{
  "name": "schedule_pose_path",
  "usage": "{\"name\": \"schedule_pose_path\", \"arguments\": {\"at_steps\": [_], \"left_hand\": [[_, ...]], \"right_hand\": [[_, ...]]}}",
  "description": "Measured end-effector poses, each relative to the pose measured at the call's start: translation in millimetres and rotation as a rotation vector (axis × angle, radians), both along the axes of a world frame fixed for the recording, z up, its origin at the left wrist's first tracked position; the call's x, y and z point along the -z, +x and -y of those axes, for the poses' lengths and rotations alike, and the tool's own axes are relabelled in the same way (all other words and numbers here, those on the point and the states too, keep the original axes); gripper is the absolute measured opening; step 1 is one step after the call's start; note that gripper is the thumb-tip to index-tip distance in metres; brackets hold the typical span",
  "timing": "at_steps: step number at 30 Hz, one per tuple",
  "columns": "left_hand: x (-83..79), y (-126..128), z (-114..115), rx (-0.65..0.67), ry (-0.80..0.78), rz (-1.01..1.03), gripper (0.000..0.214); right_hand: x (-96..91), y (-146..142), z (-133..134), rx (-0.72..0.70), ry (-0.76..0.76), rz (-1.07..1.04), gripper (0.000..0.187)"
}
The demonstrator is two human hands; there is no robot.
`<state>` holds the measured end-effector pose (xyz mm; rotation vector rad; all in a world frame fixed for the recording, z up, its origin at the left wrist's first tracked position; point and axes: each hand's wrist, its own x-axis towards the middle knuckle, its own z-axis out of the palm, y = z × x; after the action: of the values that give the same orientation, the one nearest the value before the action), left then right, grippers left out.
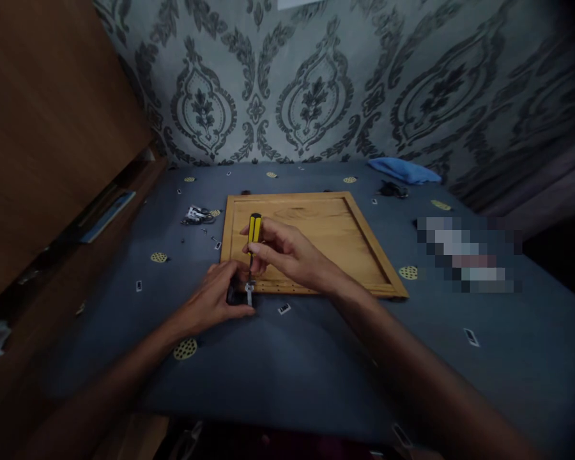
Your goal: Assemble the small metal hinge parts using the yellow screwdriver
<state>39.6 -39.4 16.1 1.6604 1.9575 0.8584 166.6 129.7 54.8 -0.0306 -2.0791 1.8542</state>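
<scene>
A wooden framed panel (335,233) lies flat on a dark blue patterned cloth. My right hand (287,252) is closed round a yellow and black screwdriver (253,230), held nearly upright with its tip down at the panel's near left corner. My left hand (218,297) is closed on a small metal fitting (248,292) at that corner, right under the screwdriver tip. Part of the fitting is hidden by my fingers.
A small heap of metal hardware (197,215) lies left of the panel. A blue folded cloth (403,170) and a dark object (393,189) sit at the back right. A brown wooden cabinet (43,128) stands at the left, a patterned wall behind.
</scene>
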Motion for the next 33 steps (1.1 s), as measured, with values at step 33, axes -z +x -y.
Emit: {"name": "schedule_pose_path", "arguments": {"at_steps": [33], "left_hand": [[2.4, 1.6, 0.0, -0.021, -0.001, 0.002, 0.049]], "right_hand": [[8.5, 8.0, 9.6, 0.246, -0.083, -0.158, 0.039]]}}
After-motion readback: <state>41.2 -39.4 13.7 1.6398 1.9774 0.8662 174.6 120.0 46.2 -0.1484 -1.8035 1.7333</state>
